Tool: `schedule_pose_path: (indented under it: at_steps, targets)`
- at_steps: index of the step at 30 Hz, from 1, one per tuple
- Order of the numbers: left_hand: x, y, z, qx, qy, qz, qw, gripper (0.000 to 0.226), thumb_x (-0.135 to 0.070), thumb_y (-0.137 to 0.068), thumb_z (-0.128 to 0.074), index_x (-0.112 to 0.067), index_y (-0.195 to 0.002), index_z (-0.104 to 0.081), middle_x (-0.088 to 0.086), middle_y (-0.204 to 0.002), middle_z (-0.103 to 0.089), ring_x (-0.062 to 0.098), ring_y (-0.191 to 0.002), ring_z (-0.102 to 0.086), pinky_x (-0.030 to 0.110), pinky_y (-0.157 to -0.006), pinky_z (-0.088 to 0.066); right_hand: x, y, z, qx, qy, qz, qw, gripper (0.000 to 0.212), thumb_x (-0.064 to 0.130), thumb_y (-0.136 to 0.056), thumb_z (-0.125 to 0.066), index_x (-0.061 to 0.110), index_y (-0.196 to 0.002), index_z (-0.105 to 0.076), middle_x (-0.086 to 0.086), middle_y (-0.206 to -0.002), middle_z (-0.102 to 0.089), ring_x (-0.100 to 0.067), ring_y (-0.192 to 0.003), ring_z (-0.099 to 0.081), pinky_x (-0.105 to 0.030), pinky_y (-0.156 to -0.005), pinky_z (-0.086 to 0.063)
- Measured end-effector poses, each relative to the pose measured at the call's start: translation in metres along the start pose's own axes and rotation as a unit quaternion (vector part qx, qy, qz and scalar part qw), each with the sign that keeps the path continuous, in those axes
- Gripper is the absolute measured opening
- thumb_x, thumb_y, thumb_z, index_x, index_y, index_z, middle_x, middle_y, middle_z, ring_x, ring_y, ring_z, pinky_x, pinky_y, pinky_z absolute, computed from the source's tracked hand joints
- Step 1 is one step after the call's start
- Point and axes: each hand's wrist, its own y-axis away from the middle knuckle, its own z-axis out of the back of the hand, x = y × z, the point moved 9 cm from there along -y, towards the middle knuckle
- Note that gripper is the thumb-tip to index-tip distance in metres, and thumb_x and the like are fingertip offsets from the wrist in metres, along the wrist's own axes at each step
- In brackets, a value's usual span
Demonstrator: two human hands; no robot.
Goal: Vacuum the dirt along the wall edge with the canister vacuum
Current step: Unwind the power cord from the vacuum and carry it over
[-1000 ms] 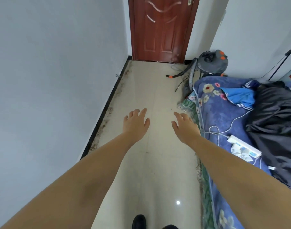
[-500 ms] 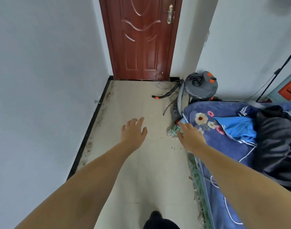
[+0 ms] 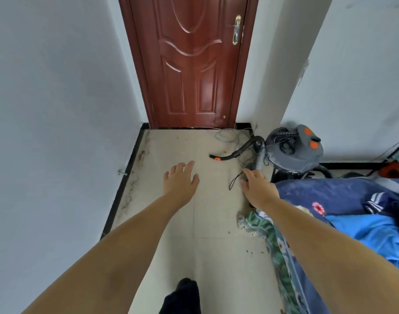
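Reaching for the canister vacuum, nothing vacuumed yet.
Left hand and right hand hang spread and empty; next, grasp the hose handle.

canister vacuum sitting ahead-right of the right hand fingers, hose lying just ahead of them, dirt running along the wall edge left of the left hand fingers, door standing far ahead, bedding lying right of both hands

a home bedroom: floral bedding beside wooden door.
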Motion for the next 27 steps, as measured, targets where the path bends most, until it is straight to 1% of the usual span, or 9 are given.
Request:
schedule_pose_path:
  at_steps: [4,7,12,14,16,19,21,23,27]
  targets:
    - [-0.016,-0.109,0.002,0.022,-0.027,-0.052,0.998,0.052,-0.040,-0.101,-0.028,-0.025,-0.150,-0.023,0.005,-0.151,-0.034,0.024,-0.138,-0.030,0.040,-0.112,-0.025,-0.022,-0.075,0.026,-0.024,-0.034,-0.060,0.997,0.047,0.037,-0.103,-0.029,0.020,-0.147,-0.029,-0.009,-0.144,-0.040,-0.032,-0.124,-0.044,-0.044,-0.092,-0.041]
    - [-0.045,-0.179,-0.011,0.047,-0.014,-0.080,0.996,0.050,-0.040,-0.101,-0.030,-0.025,-0.149,-0.026,0.004,-0.150,-0.035,0.023,-0.137,-0.031,0.039,-0.109,-0.026,-0.057,-0.110,0.038,-0.026,-0.053,-0.116,0.992,0.046,0.037,-0.103,-0.030,0.022,-0.147,-0.030,-0.010,-0.143,-0.040,-0.033,-0.124,-0.044,-0.045,-0.092,-0.041]
    - [-0.131,-0.272,-0.046,0.074,-0.012,-0.178,0.981,0.049,-0.038,-0.100,-0.033,-0.024,-0.147,-0.030,0.002,-0.144,-0.041,0.022,-0.132,-0.037,0.037,-0.107,-0.030,-0.146,-0.160,0.046,-0.018,-0.050,-0.214,0.975,0.045,0.037,-0.103,-0.029,0.021,-0.146,-0.030,-0.011,-0.144,-0.040,-0.033,-0.124,-0.044,-0.045,-0.091,-0.042]
    - [-0.169,-0.313,-0.062,0.082,-0.004,-0.217,0.973,0.048,-0.036,-0.100,-0.034,-0.022,-0.146,-0.032,0.003,-0.141,-0.044,0.022,-0.129,-0.040,0.036,-0.106,-0.032,-0.187,-0.189,0.047,-0.017,-0.059,-0.250,0.966,0.045,0.035,-0.103,-0.027,0.021,-0.146,-0.028,-0.011,-0.142,-0.040,-0.033,-0.121,-0.046,-0.042,-0.085,-0.043]
    - [-0.199,-0.351,-0.074,0.093,0.004,-0.230,0.969,0.048,-0.036,-0.100,-0.035,-0.022,-0.146,-0.032,0.003,-0.139,-0.045,0.023,-0.127,-0.041,0.036,-0.105,-0.033,-0.220,-0.220,0.050,-0.011,-0.072,-0.270,0.960,0.046,0.033,-0.103,-0.027,0.021,-0.147,-0.026,-0.010,-0.143,-0.039,-0.032,-0.121,-0.047,-0.040,-0.082,-0.042]
    - [-0.229,-0.407,-0.085,0.104,0.005,-0.232,0.967,0.050,-0.035,-0.100,-0.036,-0.023,-0.148,-0.031,0.004,-0.140,-0.046,0.024,-0.128,-0.041,0.038,-0.106,-0.033,-0.255,-0.271,0.057,0.005,-0.058,-0.270,0.961,0.044,0.029,-0.103,-0.028,0.020,-0.146,-0.027,-0.010,-0.142,-0.039,-0.032,-0.121,-0.046,-0.038,-0.079,-0.041]
    - [-0.241,-0.442,-0.092,0.116,0.006,-0.234,0.965,0.047,-0.035,-0.101,-0.035,-0.022,-0.146,-0.033,0.006,-0.139,-0.047,0.026,-0.127,-0.041,0.038,-0.105,-0.034,-0.268,-0.299,0.066,0.001,-0.073,-0.278,0.958,0.042,0.033,-0.104,-0.028,0.020,-0.144,-0.030,-0.011,-0.137,-0.043,-0.033,-0.119,-0.047,-0.041,-0.086,-0.043]
    - [-0.253,-0.476,-0.100,0.125,0.000,-0.244,0.962,0.046,-0.035,-0.101,-0.035,-0.020,-0.145,-0.034,0.007,-0.139,-0.047,0.026,-0.126,-0.042,0.037,-0.103,-0.035,-0.280,-0.326,0.072,-0.004,-0.081,-0.287,0.954,0.044,0.036,-0.104,-0.028,0.021,-0.145,-0.030,-0.009,-0.139,-0.043,-0.032,-0.122,-0.044,-0.045,-0.093,-0.043]
    - [-0.279,-0.540,-0.139,0.162,-0.005,-0.265,0.951,0.051,-0.036,-0.102,-0.034,-0.018,-0.149,-0.030,0.006,-0.141,-0.045,0.025,-0.129,-0.040,0.037,-0.103,-0.037,-0.310,-0.372,0.063,0.014,-0.109,-0.326,0.939,0.046,0.039,-0.104,-0.027,0.023,-0.147,-0.030,-0.006,-0.142,-0.041,-0.030,-0.126,-0.041,-0.044,-0.094,-0.040]
